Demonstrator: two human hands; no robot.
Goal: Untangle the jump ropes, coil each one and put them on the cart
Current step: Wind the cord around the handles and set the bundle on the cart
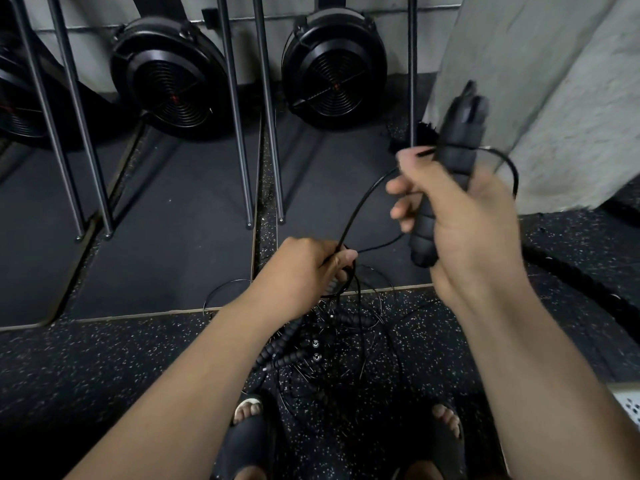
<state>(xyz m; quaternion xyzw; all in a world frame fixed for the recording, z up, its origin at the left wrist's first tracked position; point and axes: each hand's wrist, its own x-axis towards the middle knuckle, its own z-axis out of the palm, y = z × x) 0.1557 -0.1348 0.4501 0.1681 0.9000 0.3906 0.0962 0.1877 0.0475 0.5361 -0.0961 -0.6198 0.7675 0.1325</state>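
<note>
fingers (401,187): right hand (464,220) grips perhaps two handles (452,161), left hand (301,271) pinches cord (362,204)

No word, label, brand or number can be read anywhere, neither on the black jump-rope handles (452,161) nor on the round fan housings (334,69) against the wall.
</note>
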